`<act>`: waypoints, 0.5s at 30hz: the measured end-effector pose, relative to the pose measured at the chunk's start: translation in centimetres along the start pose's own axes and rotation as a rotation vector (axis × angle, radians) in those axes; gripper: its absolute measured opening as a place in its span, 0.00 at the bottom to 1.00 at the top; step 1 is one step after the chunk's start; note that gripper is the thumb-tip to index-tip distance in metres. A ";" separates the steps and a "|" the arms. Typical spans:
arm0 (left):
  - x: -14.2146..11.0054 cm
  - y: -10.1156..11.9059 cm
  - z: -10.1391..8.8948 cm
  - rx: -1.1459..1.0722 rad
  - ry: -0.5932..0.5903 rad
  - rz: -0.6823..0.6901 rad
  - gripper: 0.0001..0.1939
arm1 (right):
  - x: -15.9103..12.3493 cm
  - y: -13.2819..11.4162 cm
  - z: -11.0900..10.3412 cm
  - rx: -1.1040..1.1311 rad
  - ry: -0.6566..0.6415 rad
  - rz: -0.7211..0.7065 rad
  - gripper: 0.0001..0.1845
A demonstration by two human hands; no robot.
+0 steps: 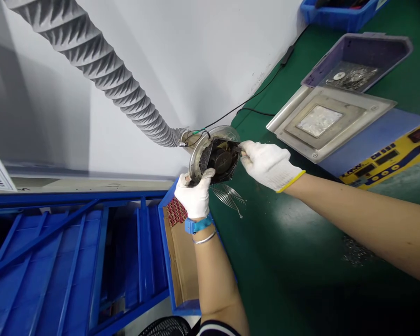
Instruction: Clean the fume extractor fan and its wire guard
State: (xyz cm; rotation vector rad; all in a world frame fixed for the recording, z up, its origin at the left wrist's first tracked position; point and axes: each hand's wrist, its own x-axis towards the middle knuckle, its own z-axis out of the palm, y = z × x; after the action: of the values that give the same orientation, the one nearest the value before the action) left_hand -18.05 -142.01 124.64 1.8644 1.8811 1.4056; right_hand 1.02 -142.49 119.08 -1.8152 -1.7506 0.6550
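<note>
A grey corrugated hose point(101, 70) ends in a round clear hood point(199, 156) with a black fan unit point(221, 161) inside it. My left hand point(196, 195), in a white glove, grips the lower rim of the hood and fan. My right hand point(268, 163), also gloved, is closed in a pinch on the fan's upper right edge. A round wire grille point(229, 197) lies on the green mat just below the fan.
A metal hot plate point(327, 121) on a blue and yellow unit point(385, 149) stands right of my hands. Behind it sits a purple tray point(362, 65) with metal bits. A blue bin with cardboard point(182, 261) and blue racks point(56, 261) lie left.
</note>
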 end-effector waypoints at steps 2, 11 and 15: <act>0.1 -0.1 0.0 0.018 0.000 0.006 0.24 | -0.1 -0.1 0.2 -0.004 0.017 -0.031 0.24; 0.2 -0.3 -0.3 -0.014 0.004 0.020 0.25 | -0.3 -0.3 -0.6 -0.049 0.020 -0.063 0.25; 0.2 -0.1 0.0 -0.011 0.021 0.020 0.26 | 0.2 -0.2 -0.8 -0.049 0.012 -0.084 0.24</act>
State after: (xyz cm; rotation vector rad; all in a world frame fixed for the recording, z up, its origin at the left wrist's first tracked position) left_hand -18.12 -141.86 124.67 1.8759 1.8651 1.4442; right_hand 1.39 -142.32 119.77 -1.7637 -1.8388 0.5720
